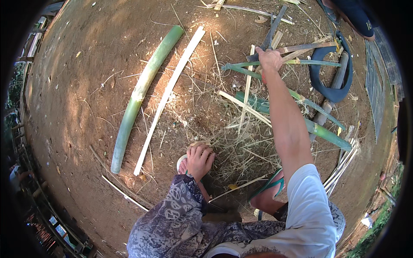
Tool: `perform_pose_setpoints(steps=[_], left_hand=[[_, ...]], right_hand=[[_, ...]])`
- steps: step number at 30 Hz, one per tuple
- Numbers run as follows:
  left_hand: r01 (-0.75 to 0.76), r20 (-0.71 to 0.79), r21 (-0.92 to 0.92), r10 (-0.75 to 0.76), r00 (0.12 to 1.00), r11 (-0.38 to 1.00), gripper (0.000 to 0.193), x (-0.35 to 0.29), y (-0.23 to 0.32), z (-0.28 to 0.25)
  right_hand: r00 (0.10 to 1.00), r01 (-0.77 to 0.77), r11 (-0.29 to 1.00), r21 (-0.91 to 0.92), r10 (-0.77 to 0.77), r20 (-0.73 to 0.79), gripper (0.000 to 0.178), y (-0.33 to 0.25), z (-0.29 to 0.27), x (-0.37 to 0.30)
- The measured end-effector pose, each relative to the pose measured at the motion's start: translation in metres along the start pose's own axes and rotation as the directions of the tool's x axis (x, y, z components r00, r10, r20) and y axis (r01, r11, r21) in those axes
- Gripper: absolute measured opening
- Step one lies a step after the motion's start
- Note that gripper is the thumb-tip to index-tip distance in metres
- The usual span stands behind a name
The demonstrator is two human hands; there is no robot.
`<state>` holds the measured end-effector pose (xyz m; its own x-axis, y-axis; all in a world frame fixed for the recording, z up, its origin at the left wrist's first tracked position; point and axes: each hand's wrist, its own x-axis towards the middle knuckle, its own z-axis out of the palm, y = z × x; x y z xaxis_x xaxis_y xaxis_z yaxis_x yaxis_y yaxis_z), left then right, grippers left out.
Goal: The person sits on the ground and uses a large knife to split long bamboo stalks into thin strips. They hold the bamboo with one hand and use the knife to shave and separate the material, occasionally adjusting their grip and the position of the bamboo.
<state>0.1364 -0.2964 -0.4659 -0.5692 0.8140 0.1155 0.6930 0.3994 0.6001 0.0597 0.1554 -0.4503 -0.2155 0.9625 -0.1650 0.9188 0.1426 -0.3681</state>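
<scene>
My right arm reaches forward, and my right hand (269,61) is closed among several crossed strips and blades. A dark flat blade (277,23) points away just beyond it, and a brown-black strip (307,47) runs out to its right. Which of them the fingers hold is hidden. Beside my left foot, my left hand (200,161) hangs low, fingers stretched out and slightly apart, over a tan rounded thing (198,144) that is mostly covered. Under my right forearm lies a green bamboo pole (325,132). Thin green strips (316,62) lie close to my right hand.
To the left, a thick green bamboo pole (142,92) lies beside a long pale split strip (170,88). Pale shavings (245,148) litter the dirt before my feet. A black rubber loop (316,79) surrounds part of a grey log (340,77). Another person's leg (355,19) shows at the far right.
</scene>
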Motion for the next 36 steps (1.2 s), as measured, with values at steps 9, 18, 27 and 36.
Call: perform_pose_setpoints(steps=[9, 18, 27, 36], left_hand=[[-0.022, -0.030, 0.030, 0.023, 0.999, 0.999, 0.027, -0.001, -0.004, -0.001], [-0.021, -0.121, 0.006, 0.021, 0.992, 1.000, 0.022, -0.003, -0.004, -0.003], [0.013, -0.427, -0.019, -0.020, 0.904, 1.000, 0.020, -0.024, -0.032, -0.070], [0.095, -0.519, -0.504, -0.388, 0.761, 0.859, 0.035, 0.004, 0.003, -0.328]], right_hand=[[1.000, 0.015, 0.998, -0.060, -0.015, -0.008, 0.038, 0.014, 0.005, -0.004], [0.965, -0.177, 0.320, 0.931, 0.244, 0.099, 0.015, 0.043, -0.032, -0.121], [0.958, -0.276, 0.208, 0.938, 0.143, 0.250, 0.022, 0.062, -0.071, -0.323], [0.970, -0.219, 0.004, 0.976, -0.104, 0.219, 0.019, 0.069, -0.128, -0.422]])
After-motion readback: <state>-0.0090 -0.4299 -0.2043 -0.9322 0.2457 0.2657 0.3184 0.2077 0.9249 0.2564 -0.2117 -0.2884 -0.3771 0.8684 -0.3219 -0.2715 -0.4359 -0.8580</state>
